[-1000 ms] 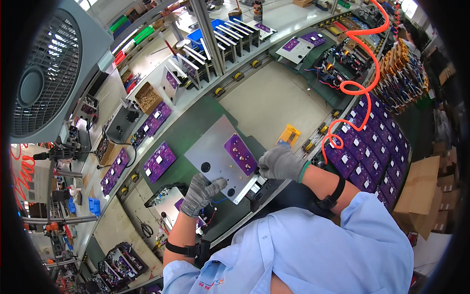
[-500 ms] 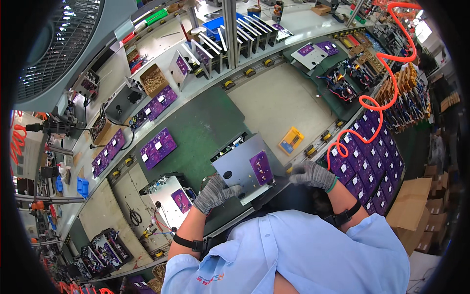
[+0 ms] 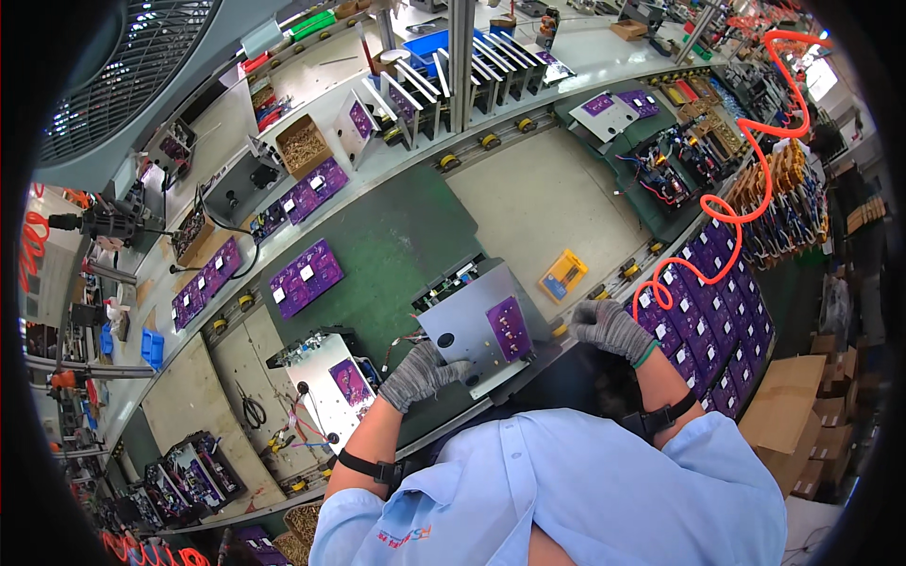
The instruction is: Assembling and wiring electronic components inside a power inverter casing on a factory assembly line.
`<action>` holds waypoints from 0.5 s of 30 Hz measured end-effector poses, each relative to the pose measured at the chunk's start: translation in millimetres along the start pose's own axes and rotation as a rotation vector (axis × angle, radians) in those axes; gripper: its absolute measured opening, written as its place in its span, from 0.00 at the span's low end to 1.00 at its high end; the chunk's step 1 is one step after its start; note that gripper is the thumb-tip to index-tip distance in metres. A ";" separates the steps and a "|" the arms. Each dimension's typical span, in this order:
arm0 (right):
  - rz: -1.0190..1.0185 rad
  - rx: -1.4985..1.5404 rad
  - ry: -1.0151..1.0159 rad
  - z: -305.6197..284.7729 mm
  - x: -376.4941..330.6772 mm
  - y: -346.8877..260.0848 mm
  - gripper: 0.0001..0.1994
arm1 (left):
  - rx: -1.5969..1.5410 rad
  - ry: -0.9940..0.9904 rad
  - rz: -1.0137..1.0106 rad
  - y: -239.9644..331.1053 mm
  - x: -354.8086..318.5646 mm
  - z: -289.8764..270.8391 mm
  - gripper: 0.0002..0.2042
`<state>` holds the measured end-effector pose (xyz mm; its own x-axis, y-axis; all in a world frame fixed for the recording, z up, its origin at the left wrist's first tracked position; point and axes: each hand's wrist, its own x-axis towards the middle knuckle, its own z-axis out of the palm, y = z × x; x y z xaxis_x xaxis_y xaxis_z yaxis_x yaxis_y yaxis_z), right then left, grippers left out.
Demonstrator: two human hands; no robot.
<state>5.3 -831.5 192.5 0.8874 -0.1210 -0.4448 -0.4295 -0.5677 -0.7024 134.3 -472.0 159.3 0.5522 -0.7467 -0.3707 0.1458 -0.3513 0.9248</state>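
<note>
A grey metal chassis (image 3: 472, 330) with a small purple circuit board (image 3: 511, 328) on its face sits tilted near the front edge of the green mat. My left hand (image 3: 422, 375), in a grey knit glove, grips its lower left corner, thumb across the face and other fingers hidden behind. My right hand (image 3: 613, 330), gloved alike, hovers right of the chassis, apart from it. Its fingers are curled in, and whatever they may hold is hidden. Left of my left hand lies a second chassis (image 3: 330, 380) with a purple board and loose wires.
A yellow case of bits (image 3: 563, 274) lies beyond my right hand. One purple board (image 3: 307, 277) rests on the green mat (image 3: 396, 226). Stacked purple boards (image 3: 703, 302) stand at right, under a coiled orange hose (image 3: 725, 209). A box of screws (image 3: 303, 147) sits at the far left.
My right hand has drawn a little away from the chassis, and its fingers are more curled. My left hand keeps its grip on the chassis. The whole view has shifted slightly.
</note>
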 end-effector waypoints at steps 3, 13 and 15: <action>-0.077 -0.005 -0.007 0.3 -0.9 -20.0 0.13 | 0.062 0.002 0.052 7.4 -1.3 -0.6 0.23; -0.340 0.494 0.029 26.4 43.8 -95.0 0.31 | 0.175 -0.070 0.091 6.8 -2.0 1.0 0.27; -0.325 0.847 -0.196 36.9 54.0 -101.2 0.29 | 0.101 -0.085 0.091 0.8 -2.4 0.2 0.27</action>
<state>90.5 -750.5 219.1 0.9747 0.1233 -0.1865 -0.2119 0.2442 -0.9463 133.0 -470.6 160.9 0.4869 -0.8219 -0.2956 0.0126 -0.3318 0.9433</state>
